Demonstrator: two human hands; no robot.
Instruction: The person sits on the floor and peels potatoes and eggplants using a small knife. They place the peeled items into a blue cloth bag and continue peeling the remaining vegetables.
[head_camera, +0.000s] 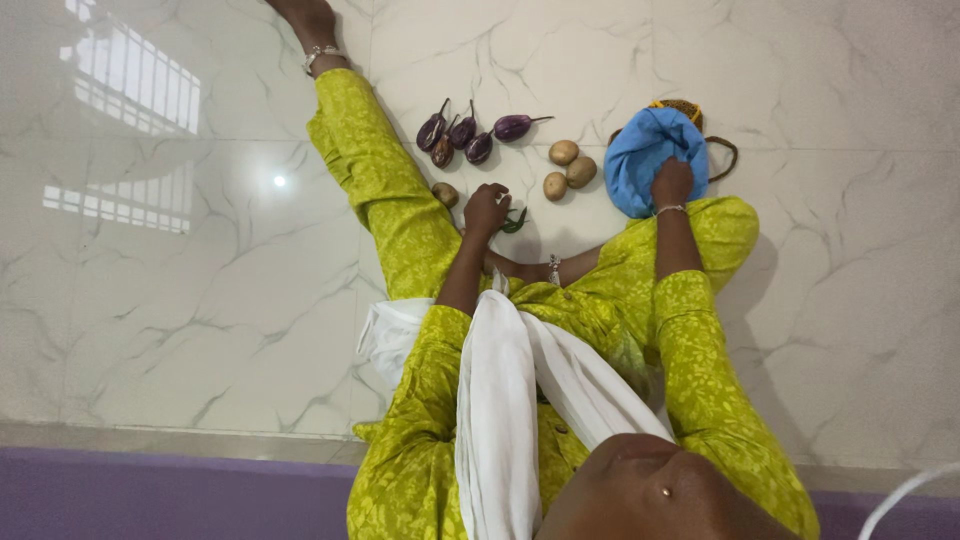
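Vegetables lie spread on the white marble floor (200, 250) in front of a person who sits with one leg stretched out. The left hand (486, 210) is curled shut just above a small green chilli (514, 221); whether the grip actually holds the chilli or only rests beside it cannot be told from this view. A lone potato (445, 194) sits just beside that hand. Farther out, a cluster of small purple brinjals (462, 134) lies near the outstretched leg, with one more brinjal (515, 126) slightly apart, and three potatoes (566, 167) sit close together between the brinjals and the bag.

The right hand (672, 183) presses down on a blue cloth bag (643, 152), fingers closed into its fabric near the lower edge. The bag looks rounded and full, but what is inside is hidden. Behind it a woven basket (684, 107) with a dark handle shows only at its rim; its contents cannot be seen either.

As a judgement, the polished floor is slick, so the round potatoes could roll away if nudged by a sleeve or the leg. The brinjals' thin stems could snap if pressed. The soft bag could slump or tip under the pressing hand and spill whatever it holds. The chilli is small and could slip from a loose grip.
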